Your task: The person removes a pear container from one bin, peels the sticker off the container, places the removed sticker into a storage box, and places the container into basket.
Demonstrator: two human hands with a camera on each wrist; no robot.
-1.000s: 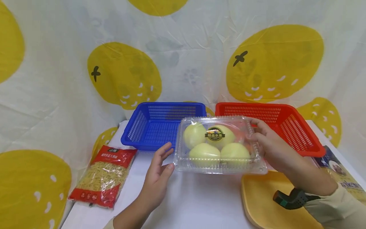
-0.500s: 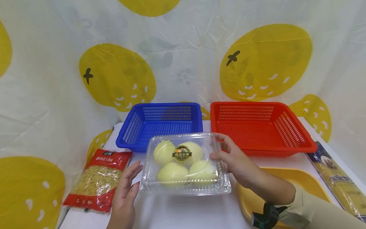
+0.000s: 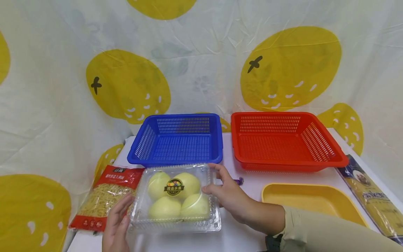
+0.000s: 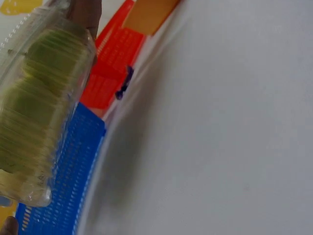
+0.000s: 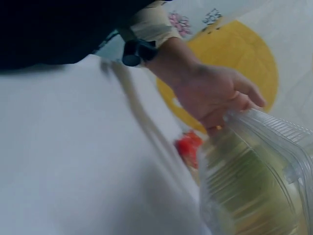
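Note:
A clear plastic clamshell box [image 3: 174, 187] holds several pale yellow-green fruits and has a dark label on its lid. My right hand [image 3: 231, 196] grips its right edge, thumb on the lid side. The left hand [image 3: 117, 224] stands at the box's left end, fingers extended and right at its edge; the right wrist view shows this hand [image 5: 210, 93] with its palm toward the box corner. Seen from the left wrist, the ribbed side of the box [image 4: 39, 98] is raised over the white table.
Behind the box stand a blue basket [image 3: 182, 147] and a red basket [image 3: 280, 150]. A yellow tray [image 3: 302, 199] lies at right, beside a flat package [image 3: 371, 199]. At left is a red pasta bag [image 3: 107, 192], partly covered. A small purple-wrapped item [image 3: 240, 181] lies before the red basket.
The fruit box has moved left and down toward me in my right hand, from before the baskets to beside the pasta bag. My left hand has shifted left along with it.

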